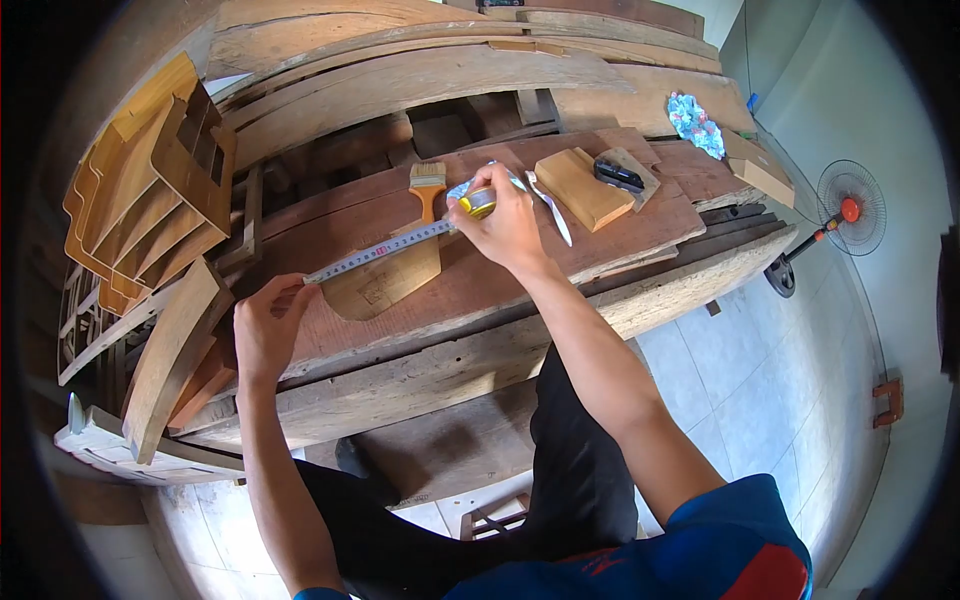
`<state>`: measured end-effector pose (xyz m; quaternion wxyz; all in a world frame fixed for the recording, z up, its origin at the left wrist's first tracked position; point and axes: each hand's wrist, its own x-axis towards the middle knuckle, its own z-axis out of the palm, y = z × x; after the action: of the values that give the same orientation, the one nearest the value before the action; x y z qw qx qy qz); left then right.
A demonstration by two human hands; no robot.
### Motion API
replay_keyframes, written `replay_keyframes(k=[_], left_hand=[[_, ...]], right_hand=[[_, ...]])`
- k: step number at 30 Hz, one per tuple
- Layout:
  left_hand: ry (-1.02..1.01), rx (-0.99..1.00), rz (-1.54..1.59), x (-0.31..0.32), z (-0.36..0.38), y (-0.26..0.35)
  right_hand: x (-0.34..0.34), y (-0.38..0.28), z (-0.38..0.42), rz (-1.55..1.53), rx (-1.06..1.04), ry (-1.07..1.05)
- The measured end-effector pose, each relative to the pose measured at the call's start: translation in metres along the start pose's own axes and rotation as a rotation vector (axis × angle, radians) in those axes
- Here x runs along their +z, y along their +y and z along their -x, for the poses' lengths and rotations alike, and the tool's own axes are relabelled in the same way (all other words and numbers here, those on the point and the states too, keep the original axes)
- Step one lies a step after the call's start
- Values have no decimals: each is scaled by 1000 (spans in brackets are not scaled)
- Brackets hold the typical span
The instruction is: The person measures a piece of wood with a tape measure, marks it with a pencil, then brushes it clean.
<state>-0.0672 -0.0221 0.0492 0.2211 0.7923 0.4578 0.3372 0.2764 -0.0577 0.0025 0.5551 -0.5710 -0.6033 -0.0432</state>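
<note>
"What's the left hand [268, 325] got?"

"From where I stand, its fingers are pinched together on the free end of a tape measure [395, 245]."

"And the right hand [500, 220]?"

"Fingers clamped around the yellow case. The blade is drawn out between the two hands, along the far edge of a thin, curved board [390, 285] on the desk [480, 272]."

"Anything close by?"

"A paintbrush [428, 188] just beyond the blade. Right of the right hand, a slim white item [553, 212], then a wooden block [577, 190]."
</note>
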Motion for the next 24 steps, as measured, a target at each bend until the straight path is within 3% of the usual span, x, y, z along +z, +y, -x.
replay_keyframes(k=[5,11,24], left_hand=[[-81,-47,122,-10,-4,-22],[-188,-168,296,-13,-3,-20],[-320,-234,419,-4,-1,-21]], right_hand=[[-4,10,-1,-97,170,49],[-1,11,1,-21,45,49],[-1,4,5,-54,125,-34]])
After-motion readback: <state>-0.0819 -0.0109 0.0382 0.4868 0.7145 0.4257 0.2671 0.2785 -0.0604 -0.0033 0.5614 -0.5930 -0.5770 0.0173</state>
